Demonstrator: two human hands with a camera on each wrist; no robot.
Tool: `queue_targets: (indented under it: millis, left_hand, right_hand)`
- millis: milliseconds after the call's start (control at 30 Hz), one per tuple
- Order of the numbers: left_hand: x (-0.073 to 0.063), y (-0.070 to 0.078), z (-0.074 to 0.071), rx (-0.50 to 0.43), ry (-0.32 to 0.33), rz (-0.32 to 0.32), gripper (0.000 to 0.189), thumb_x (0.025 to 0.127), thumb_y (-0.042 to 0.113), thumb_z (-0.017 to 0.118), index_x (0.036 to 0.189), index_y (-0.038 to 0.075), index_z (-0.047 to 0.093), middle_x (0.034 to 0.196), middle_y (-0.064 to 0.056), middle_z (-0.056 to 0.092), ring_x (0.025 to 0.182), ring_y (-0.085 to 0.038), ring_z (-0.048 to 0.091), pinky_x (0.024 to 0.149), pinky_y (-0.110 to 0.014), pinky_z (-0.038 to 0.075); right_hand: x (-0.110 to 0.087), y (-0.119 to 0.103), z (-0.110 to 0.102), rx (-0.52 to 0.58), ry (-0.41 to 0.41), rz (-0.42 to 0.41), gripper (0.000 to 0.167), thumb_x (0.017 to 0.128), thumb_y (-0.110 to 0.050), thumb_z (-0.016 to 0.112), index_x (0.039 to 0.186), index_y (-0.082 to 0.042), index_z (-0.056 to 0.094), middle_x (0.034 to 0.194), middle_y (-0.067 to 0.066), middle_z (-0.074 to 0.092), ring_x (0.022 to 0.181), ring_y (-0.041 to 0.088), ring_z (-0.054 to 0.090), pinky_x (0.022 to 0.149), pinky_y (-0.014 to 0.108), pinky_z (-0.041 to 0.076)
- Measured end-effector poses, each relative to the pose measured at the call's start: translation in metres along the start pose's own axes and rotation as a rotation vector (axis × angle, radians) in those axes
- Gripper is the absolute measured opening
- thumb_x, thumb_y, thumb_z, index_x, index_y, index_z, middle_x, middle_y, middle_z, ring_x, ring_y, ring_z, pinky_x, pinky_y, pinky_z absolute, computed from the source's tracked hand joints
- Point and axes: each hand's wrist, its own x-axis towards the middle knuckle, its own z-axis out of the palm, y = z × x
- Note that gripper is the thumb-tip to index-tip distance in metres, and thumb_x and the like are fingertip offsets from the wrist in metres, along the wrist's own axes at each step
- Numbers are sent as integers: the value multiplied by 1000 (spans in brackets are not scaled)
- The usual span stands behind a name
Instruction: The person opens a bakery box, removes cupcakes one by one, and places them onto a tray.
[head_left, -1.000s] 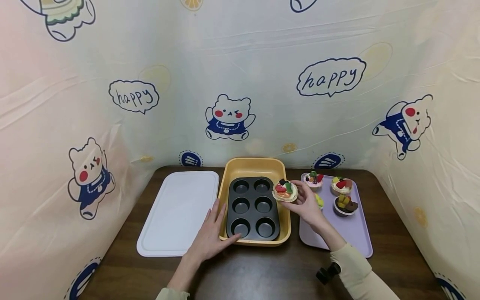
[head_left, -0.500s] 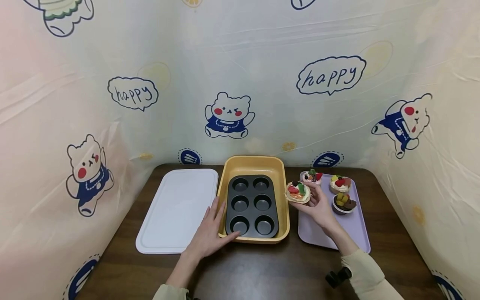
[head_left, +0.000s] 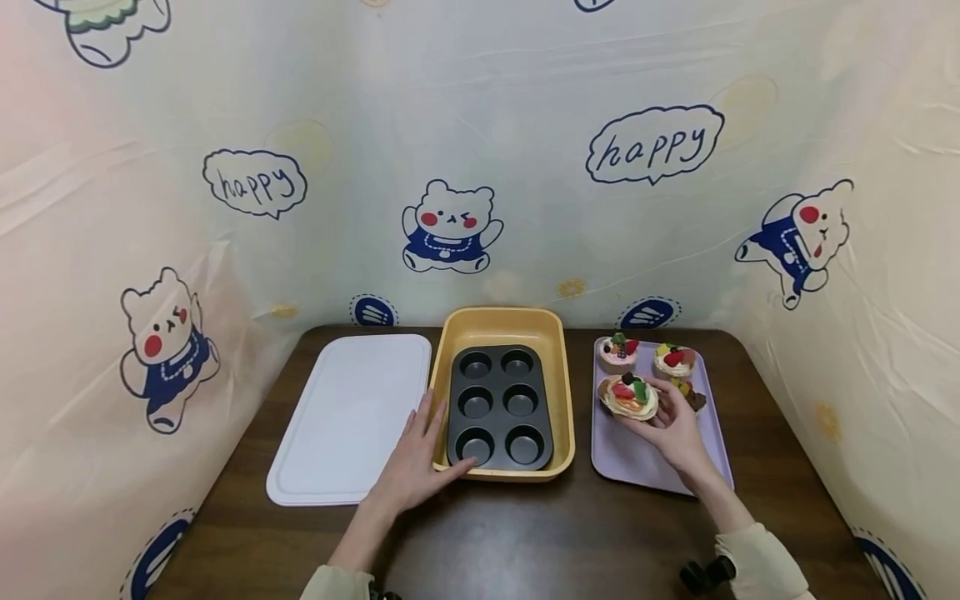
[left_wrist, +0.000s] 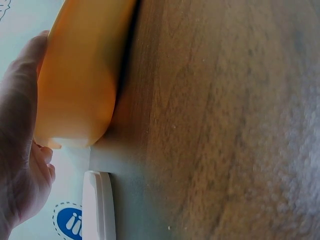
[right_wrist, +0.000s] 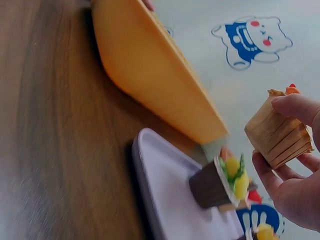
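Observation:
My right hand pinches a cupcake with cream and fruit on top, over the lilac tray. Its pleated tan paper cup shows between thumb and fingers in the right wrist view. On that tray stand several more cupcakes, among them a pink-topped one at the back left and a dark-cupped one with yellow and green topping. With fingers straight, my left hand rests on the near left corner of the yellow pan. Inside the pan lies a dark muffin tin, its cups bare.
A white board lies left of the pan on the brown wooden table. Behind and at both sides hangs a printed curtain. The yellow pan's wall stands close to the lilac tray's left edge.
My right hand has carried the cupcake rightward, from beside the muffin tin to over the lilac tray. The left hand stays at the pan's corner.

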Motion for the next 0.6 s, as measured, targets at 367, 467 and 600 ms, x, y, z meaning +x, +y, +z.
queue_targets:
  millis: [367,467,600]
  left_hand:
    - [5,-1,-1,-1,30,19,119,89,81,69,176,15,25,188,-14,6,169,-47,25,136,-63,29]
    - [3,-1,0,-8,32,16,118,89,80,71,176,14,27,187,-15,8,168,-49,26,135,-64,31]
    - [0,0,0,-6,24,2,118,88,81,72,176,14,28,187,-15,9,167,-52,28,132,-66,36]
  right_hand:
    - [-12,22,-28,-120,56,55,82,97,-2,82,162,5,33,163,31,46,108,-28,46,94,-7,41]
    - [-17,30,-33,-149,76,66,83,96,-2,83,162,5,34,162,33,47,106,-31,44,93,-7,40]
    - [-25,39,-38,-151,108,69,84,94,1,84,161,7,34,159,35,48,104,-31,43,90,-7,42]
